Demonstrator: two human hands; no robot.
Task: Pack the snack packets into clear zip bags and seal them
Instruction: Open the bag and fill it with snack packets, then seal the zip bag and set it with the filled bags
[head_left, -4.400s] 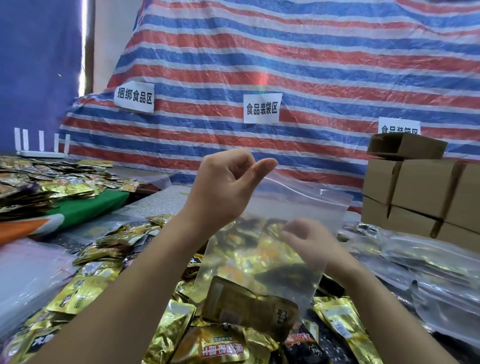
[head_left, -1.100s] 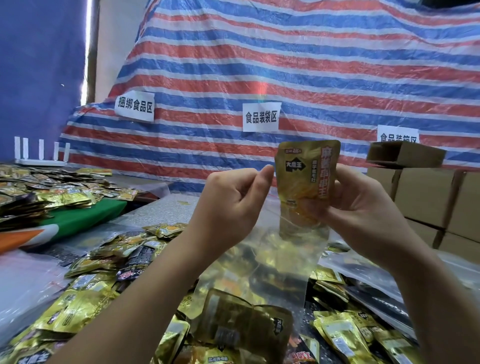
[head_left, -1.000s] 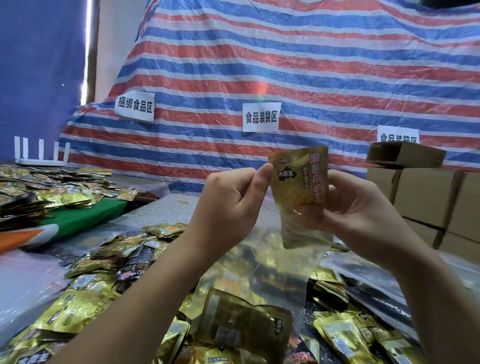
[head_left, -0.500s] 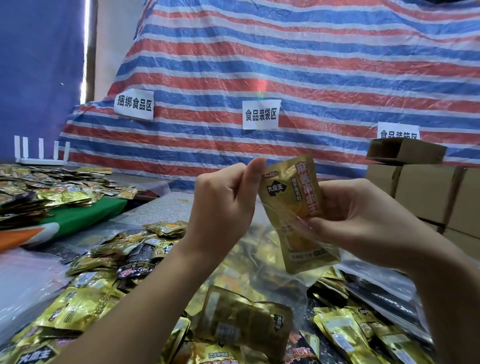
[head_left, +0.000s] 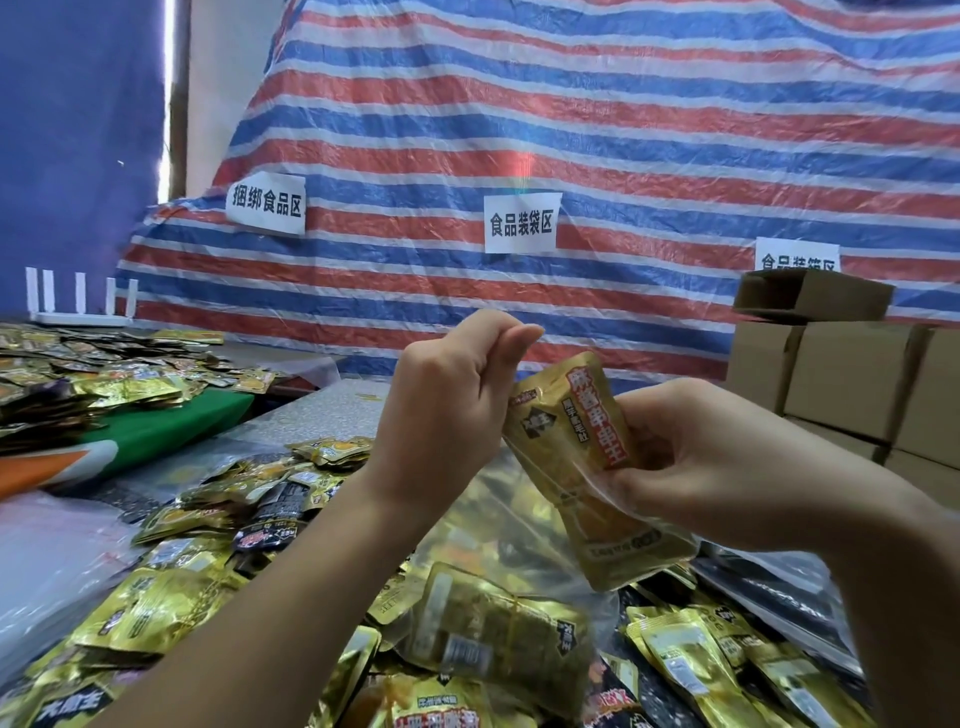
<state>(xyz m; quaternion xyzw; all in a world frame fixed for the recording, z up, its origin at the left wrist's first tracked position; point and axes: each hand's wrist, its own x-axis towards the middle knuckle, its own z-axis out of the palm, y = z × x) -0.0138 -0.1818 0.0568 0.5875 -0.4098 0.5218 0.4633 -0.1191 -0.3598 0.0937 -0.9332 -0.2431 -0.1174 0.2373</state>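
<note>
A gold foil snack packet (head_left: 574, 457) is held above the counter (head_left: 332, 410), tilted with its top leaning left, its lower half already inside the mouth of a clear zip bag (head_left: 498, 525). The packet is pinched by the right hand (head_left: 727, 462), thumb and fingers curled round its right edge, with a fold of the bag film apparently caught under the same fingers. The left side of the bag's mouth is pinched and lifted by the left hand (head_left: 457, 410), fingers curled tight against the thumb. One darker gold packet (head_left: 493, 623) already lies in the bottom of the bag, which hangs over the heap of loose packets (head_left: 171, 613) at the near edge of the counter.

The packet is judged light and pliable, its foil skin smooth and likely slippery; the flat sealed margins should be taken rather than the filled middle. The bag film is judged very thin, limp and prone to cling, so its mouth must be kept pulled apart at the zip strip for the packet to slide down. Sharp packet corners may snag or puncture the film if forced
</note>
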